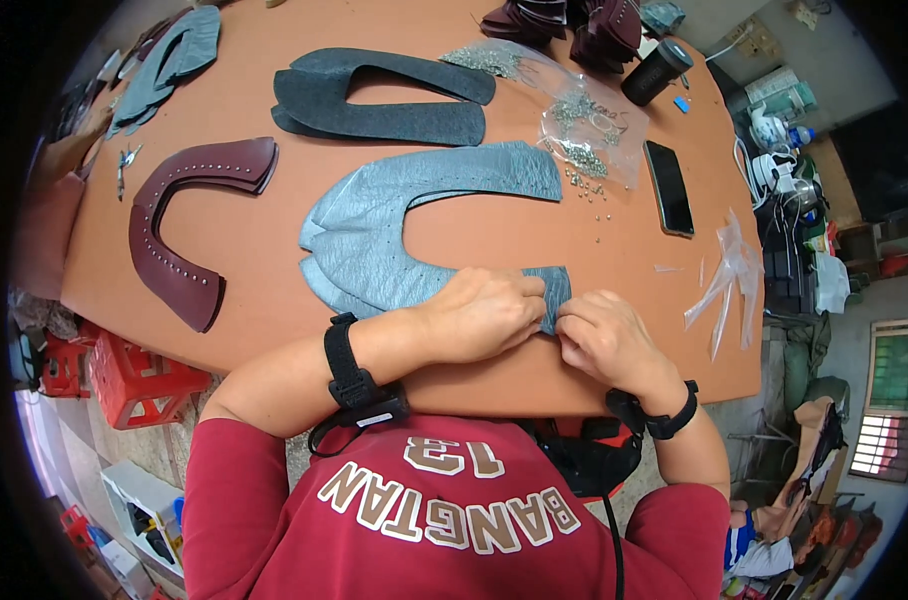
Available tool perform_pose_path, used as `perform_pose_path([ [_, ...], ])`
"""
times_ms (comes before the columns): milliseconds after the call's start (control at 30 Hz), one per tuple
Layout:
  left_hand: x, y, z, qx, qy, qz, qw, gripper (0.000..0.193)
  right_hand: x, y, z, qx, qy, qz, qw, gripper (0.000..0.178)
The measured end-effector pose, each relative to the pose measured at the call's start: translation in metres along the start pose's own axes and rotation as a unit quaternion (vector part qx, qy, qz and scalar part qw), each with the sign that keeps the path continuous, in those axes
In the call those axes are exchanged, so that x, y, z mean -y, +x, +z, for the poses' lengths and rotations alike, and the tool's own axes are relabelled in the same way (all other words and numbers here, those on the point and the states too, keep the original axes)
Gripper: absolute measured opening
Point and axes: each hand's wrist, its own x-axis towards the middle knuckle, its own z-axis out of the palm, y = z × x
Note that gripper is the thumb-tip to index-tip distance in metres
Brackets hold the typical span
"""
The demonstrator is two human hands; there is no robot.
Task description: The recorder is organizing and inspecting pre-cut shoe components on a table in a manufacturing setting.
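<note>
I log blue-grey near U-piece (359,215), dark grey far U-piece (312,98); maroon strip (144,228), silver stud row (153,236); orange-tan table (474,237); black phone (669,188).

A head-worn fisheye camera looked down from close above and behind the hands (489,312), spanning the bench (484,232) around them.

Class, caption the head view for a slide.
Left hand and right hand at the nearest grey piece; maroon piece at left.
</note>
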Motion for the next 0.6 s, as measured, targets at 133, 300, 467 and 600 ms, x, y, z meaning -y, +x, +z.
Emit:
perform_pose_path([
  [133,0.001,-0.001,0.0,0.002,-0.003,0.004,1.0,0.01,-0.003,0.004,0.002,0.026,0.0,0.005,1.0,0.012],
  [300,0.001,-0.002,0.001,-0.017,-0.011,0.01,1.0,0.009,-0.005,0.006,0.001,0.051,-0.005,-0.003,0.999,0.012],
  [467,0.002,-0.002,0.001,-0.005,-0.013,0.001,1.0,0.009,-0.013,0.002,0.0,0.042,0.078,0.042,0.995,0.01],
  [600,0.003,-0.003,0.002,-0.011,-0.02,0.001,1.0,0.009,-0.015,-0.003,-0.004,0.034,0.115,0.04,0.992,0.01],
])
